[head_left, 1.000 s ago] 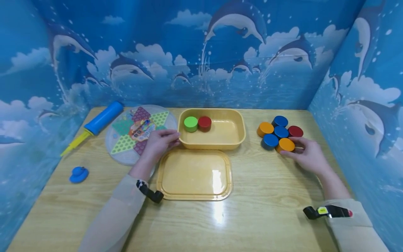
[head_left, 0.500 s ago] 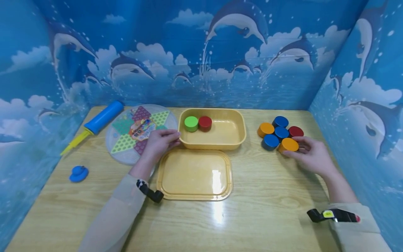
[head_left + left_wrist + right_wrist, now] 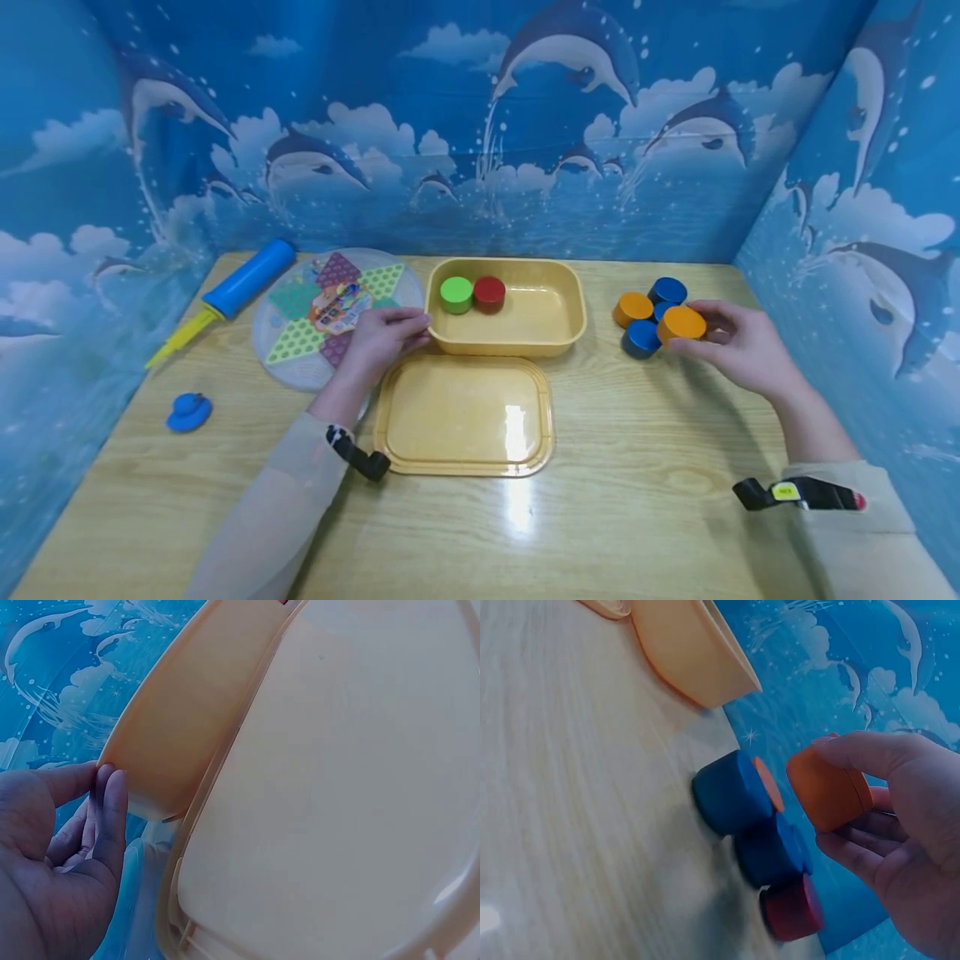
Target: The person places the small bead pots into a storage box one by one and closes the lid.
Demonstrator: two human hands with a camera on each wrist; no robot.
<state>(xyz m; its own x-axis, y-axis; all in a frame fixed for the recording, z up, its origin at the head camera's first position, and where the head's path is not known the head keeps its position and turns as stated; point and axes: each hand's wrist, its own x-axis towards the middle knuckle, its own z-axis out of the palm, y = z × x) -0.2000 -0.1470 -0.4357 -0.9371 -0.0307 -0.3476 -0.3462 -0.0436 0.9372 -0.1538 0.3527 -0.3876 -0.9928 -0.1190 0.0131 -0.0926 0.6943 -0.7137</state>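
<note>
My right hand [image 3: 742, 346] grips an orange round block [image 3: 681, 323] by its sides, with thumb and fingers around it. In the right wrist view the block hangs above the table beside blue blocks [image 3: 731, 793] and a red block [image 3: 791, 909]; in the head view the hand hides that red one. Another orange block [image 3: 633, 309] stands on the left of this group. My left hand [image 3: 381, 337] pinches the left rim of a yellow plastic box [image 3: 543, 312] between thumb and fingers. Inside the box, a green block [image 3: 456, 294] touches a red block [image 3: 489, 294].
The box's yellow lid [image 3: 461, 417] lies flat in front of it. A round Chinese checkers board [image 3: 296, 367] rests under my left forearm. Farther left are a blue and yellow hand pump [image 3: 247, 279] and a small blue hat-shaped piece [image 3: 188, 412]. Dolphin-printed cloth walls [image 3: 480, 208] enclose the table.
My right hand has taken the front orange block, tilted it and lifted it off the table, out of the group. The left hand stays at the box rim.
</note>
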